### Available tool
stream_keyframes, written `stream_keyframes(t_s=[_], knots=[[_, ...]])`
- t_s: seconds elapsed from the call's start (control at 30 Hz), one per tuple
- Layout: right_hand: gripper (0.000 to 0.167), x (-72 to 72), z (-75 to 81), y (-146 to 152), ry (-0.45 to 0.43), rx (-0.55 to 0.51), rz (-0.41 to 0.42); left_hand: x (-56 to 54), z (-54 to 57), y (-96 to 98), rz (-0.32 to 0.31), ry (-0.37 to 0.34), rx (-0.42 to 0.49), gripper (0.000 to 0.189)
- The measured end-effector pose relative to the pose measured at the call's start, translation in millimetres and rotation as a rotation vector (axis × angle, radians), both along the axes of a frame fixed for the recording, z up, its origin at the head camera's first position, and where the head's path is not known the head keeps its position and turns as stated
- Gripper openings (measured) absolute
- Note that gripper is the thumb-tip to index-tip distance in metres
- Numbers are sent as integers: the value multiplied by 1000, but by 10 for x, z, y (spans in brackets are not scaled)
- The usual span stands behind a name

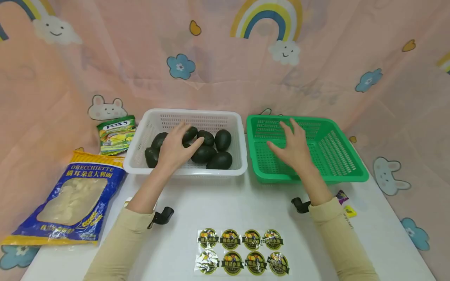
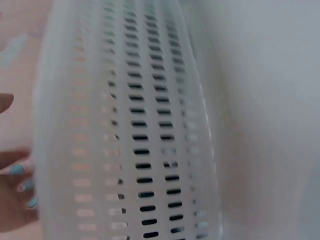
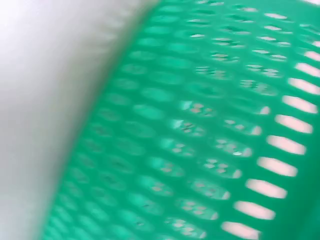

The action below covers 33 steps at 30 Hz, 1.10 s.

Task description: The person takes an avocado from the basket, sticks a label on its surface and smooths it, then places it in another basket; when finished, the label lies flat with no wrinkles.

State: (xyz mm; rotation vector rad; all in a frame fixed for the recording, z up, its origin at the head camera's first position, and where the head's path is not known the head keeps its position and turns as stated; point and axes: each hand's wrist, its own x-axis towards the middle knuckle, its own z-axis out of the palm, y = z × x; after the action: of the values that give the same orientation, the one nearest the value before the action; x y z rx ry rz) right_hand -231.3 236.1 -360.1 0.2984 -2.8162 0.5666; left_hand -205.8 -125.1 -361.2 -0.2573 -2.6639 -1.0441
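Note:
Over the white basket [image 1: 202,171], my left hand [image 1: 175,148] hovers with its fingers spread and holds nothing. Several dark avocados [image 1: 219,160] lie in that basket, some partly hidden by the hand. My right hand [image 1: 294,146] is held above the green basket [image 1: 346,178], thumb and fingers apart, nothing in its grasp. No avocado shows inside the green basket. The left wrist view shows the white basket's slotted wall [image 2: 150,125], with a few fingers [image 2: 15,200] at the left edge. Slotted green wall [image 3: 165,130] fills most of the right wrist view, where no fingers appear.
A sheet of round fruit stickers [image 1: 242,251] lies at the table's front. Left of the white basket are a blue orecchiette bag [image 1: 72,199] and a green FOX'S candy bag [image 1: 116,135]. Small purple [image 1: 341,197] and yellow wrapped pieces [image 1: 350,211] lie beside my right sleeve.

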Motion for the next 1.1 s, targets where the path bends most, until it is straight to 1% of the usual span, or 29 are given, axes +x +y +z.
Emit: stream_keyframes(t_s=[0.07, 0.1, 0.13, 0.17, 0.23, 0.27, 0.33, 0.4, 0.47, 0.53, 0.6, 0.67, 0.73, 0.83, 0.97, 1.1], knots=[[56, 13, 101, -36, -52, -44, 119, 168, -2, 17, -134, -30, 249, 45], [46, 15, 164, -63, -84, -60, 181, 253, -12, 28, -205, -64, 366, 35], [39, 18, 237, -94, -118, -61, 241, 336, -28, 45, -271, -109, 466, 28], [35, 18, 314, -132, -160, -65, 302, 421, -46, 61, -324, -181, 549, 25], [32, -7, 461, -237, -244, -63, 426, 562, -111, 95, -402, -343, 658, 26], [31, -26, 537, -306, -290, -60, 487, 616, -155, 112, -426, -425, 693, 29], [30, -78, 666, -467, -379, -42, 600, 696, -254, 143, -439, -584, 759, 36], [29, -156, 751, -645, -449, -4, 704, 734, -357, 181, -402, -714, 851, 42], [29, -247, 800, -836, -513, 57, 778, 741, -448, 214, -345, -785, 959, 48], [29, -347, 813, -1026, -573, 130, 831, 731, -513, 243, -278, -802, 1071, 49], [31, -453, 794, -1206, -659, 192, 854, 714, -561, 264, -225, -783, 1162, 48], [33, -574, 758, -1374, -740, 269, 862, 693, -581, 276, -186, -757, 1218, 43], [34, -680, 709, -1514, -821, 331, 850, 683, -588, 277, -177, -741, 1249, 37], [36, -803, 627, -1660, -927, 384, 823, 683, -583, 271, -176, -740, 1271, 28], [36, -893, 525, -1760, -1059, 390, 748, 697, -569, 249, -194, -759, 1279, 27], [39, -929, 442, -1825, -1143, 382, 685, 714, -551, 225, -212, -768, 1267, 31]])
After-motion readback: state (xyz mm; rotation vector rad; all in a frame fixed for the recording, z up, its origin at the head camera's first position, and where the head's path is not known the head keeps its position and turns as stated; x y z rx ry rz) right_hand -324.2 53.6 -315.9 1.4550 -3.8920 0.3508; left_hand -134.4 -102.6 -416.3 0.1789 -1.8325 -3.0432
